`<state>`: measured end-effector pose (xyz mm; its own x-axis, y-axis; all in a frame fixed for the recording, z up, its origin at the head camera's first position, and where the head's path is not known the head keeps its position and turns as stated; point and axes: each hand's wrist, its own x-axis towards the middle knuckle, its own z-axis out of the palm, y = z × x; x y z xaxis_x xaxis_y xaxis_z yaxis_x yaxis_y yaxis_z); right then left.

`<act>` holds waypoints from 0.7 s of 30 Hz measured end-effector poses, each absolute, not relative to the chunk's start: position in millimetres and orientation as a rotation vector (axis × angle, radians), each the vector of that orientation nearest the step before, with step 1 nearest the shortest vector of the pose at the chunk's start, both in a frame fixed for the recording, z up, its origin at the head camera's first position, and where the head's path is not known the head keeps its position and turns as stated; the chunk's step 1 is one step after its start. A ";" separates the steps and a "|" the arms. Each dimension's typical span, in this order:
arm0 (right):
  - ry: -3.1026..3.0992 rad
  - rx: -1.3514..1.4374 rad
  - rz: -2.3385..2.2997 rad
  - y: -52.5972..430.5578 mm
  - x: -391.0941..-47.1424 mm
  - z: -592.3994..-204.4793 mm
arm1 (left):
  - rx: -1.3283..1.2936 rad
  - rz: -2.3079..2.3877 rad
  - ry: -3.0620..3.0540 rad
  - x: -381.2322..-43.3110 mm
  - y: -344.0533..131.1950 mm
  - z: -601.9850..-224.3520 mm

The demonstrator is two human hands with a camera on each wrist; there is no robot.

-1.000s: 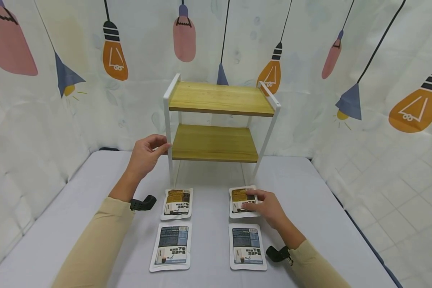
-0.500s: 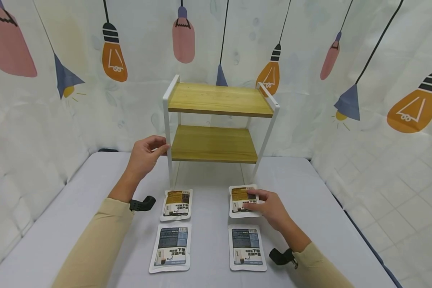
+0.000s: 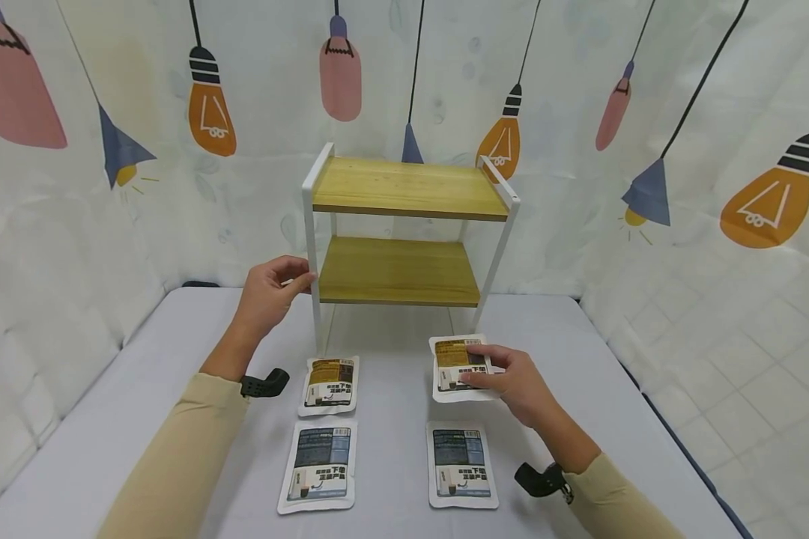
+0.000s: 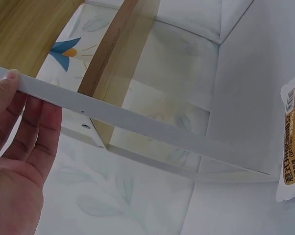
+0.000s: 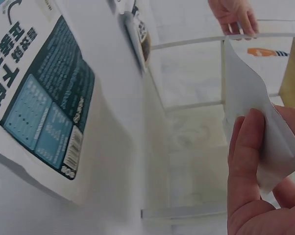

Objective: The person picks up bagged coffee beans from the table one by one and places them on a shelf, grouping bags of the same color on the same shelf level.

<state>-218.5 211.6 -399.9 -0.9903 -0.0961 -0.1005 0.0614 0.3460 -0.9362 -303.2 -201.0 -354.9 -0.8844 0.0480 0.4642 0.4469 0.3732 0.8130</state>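
Note:
A two-tier rack [image 3: 401,271] with yellow wooden boards and a white frame stands at the back of the table. My left hand [image 3: 267,298] pinches its front left post [image 4: 123,117], thumb on one side and fingers on the other in the left wrist view. Between the thumb and fingers of my right hand [image 3: 524,383] is a white pouch [image 3: 450,378] with a brown and gold label, held tilted above the table in front of the rack. The right wrist view shows this pouch's plain white back [image 5: 250,98] and slightly bent edge.
A second brown-label pouch [image 3: 329,385] lies before the rack's left post. Nearer me are two larger blue-label pouches, one on the left [image 3: 319,466] and one on the right [image 3: 461,466]. White printed curtains [image 3: 404,90] enclose the white-covered table [image 3: 391,419].
My right hand has raised the brown-label pouch a little off the table, towards the rack. The left hand keeps its grip on the post. The whole head view has shifted slightly.

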 end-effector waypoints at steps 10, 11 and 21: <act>2.344 -0.113 -1.823 213.0 -213.2 -372.7 | -0.429 -1.505 -2.289 -300.4 -199.6 -352.3; 2.334 -0.122 -1.830 213.0 -212.7 -369.9 | -0.429 -1.505 -2.289 -300.4 -199.5 -352.2; 2.264 -0.150 -1.901 210.5 -211.6 -350.3 | -0.434 -1.501 -2.284 -300.5 -199.2 -352.0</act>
<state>-211.6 210.5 -350.3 -0.9784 -0.1931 -0.0733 0.0388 0.1768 -0.9835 -300.5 -199.2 -352.0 -0.8833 0.0515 0.4659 0.4481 0.3844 0.8071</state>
